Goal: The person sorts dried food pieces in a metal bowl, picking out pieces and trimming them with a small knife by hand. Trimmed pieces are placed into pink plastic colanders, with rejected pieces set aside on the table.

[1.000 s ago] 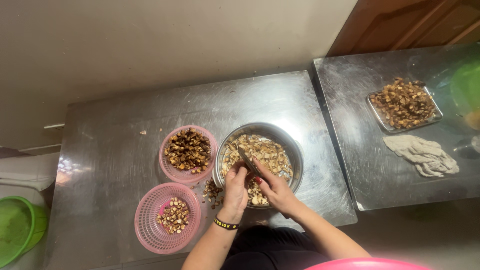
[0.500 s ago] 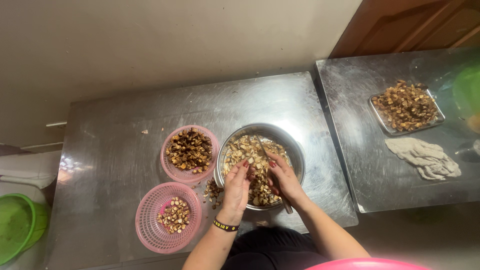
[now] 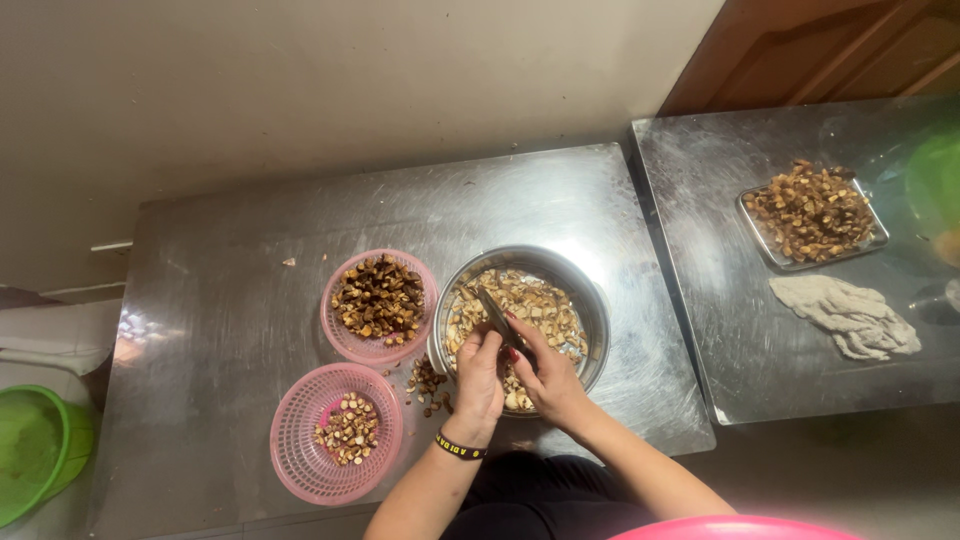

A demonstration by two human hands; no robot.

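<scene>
Left hand (image 3: 478,378) and right hand (image 3: 545,372) over steel bowl (image 3: 590,300), right gripping knife (image 3: 497,315); two pink baskets (image 3: 340,345) beside

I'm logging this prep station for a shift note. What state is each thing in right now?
Metal bowl: upright, partly filled with pale cut pieces.
Upper pink basket: heaped with dark pieces.
Lower pink basket: only a small pile inside.
Metal tray: piled with brown pieces.
Cloth: crumpled on the table.
Knife: in the right hand, over the bowl.
Left hand: closed on a piece; grip hidden.

arms: bare | left wrist: black wristband (image 3: 459,447) | nails: red | clothing: dark
</scene>
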